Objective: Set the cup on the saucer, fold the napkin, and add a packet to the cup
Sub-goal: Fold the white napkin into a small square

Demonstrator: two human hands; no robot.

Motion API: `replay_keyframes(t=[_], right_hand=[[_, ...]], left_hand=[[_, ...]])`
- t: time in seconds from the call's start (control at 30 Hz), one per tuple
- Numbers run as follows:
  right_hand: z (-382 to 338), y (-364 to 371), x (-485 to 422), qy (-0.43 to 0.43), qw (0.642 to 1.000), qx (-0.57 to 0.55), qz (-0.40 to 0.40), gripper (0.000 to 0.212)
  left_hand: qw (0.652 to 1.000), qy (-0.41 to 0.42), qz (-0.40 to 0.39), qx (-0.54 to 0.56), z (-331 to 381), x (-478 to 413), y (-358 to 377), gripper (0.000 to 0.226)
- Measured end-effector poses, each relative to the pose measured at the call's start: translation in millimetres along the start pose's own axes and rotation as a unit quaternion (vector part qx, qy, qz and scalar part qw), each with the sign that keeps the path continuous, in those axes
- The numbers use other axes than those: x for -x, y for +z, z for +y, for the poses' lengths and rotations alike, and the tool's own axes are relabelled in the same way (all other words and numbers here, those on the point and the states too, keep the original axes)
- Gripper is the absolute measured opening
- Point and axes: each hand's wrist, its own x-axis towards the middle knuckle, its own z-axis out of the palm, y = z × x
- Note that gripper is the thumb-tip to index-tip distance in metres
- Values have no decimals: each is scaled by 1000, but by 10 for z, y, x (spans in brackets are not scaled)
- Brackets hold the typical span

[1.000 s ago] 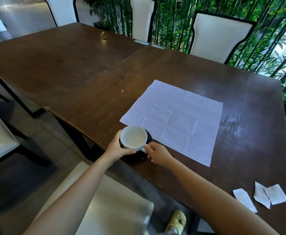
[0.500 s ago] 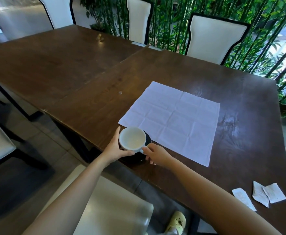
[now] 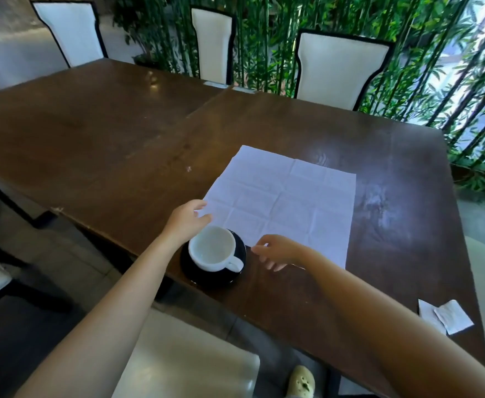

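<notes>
Cup is sitting on the black saucer right at the near edge of the bench, so that part looks done. Both hands are empty with fingers loosely spread: left hand at the napkin's near-left corner, right hand by its near edge. It's thin, floppy paper, so I'd pinch the corners lightly and fold along the creases. Packets are well off to the right.

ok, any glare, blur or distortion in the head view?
Head view: wide-angle bending at the edges, chairs lean; window backlight blows out top right; glare patch on the table right of the napkin; both hands slightly soft; cup sharp.
</notes>
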Motion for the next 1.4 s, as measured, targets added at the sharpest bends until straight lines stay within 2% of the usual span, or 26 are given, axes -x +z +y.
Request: replay_keyframes(t=[0.1, 0.17, 0.23, 0.37, 0.5, 0.67, 0.73, 0.8, 0.93, 1.03, 1.3, 1.4], right_hand=[[60, -378, 90, 23, 990, 140, -16, 42], [132, -582, 125, 35, 963, 269, 4, 46], [255, -698, 137, 56, 934, 351, 29, 47], [569, -636, 147, 102, 910, 400, 33, 47], [782, -391, 129, 78, 885, 450, 88, 54], [927, -263, 35, -6, 851, 498, 163, 23], [980, -344, 9, -32, 851, 496, 169, 20], [1025, -476, -21, -33, 866, 458, 198, 19], [1049, -818, -115, -37, 896, 359, 260, 18], [1033, -1117, -158, -51, 892, 340, 295, 19], [1206, -2034, -110, -40, 904, 270, 329, 21], [1364, -2313, -30, -47, 876, 361, 316, 24]], left_hand=[[996, 27, -86, -29, 340, -115, 121, 43], [986, 39, -153, -54, 543, -171, 250, 44], [973, 45, -206, -95, 711, -210, 424, 46], [949, 60, -267, -160, 877, -219, 913, 53], [922, 91, -293, -236, 843, -144, 1388, 59], [905, 97, -303, -282, 715, -88, 1745, 65], [903, 106, -294, -293, 658, -95, 1810, 60], [911, 113, -266, -295, 621, -121, 1840, 52], [939, 102, -168, -283, 638, -257, 1826, 31], [946, 96, -93, -297, 718, -423, 1721, 14], [953, 56, 3, -298, 1021, -914, 1227, 16], [954, 66, 28, -290, 1189, -1048, 1113, 22]])
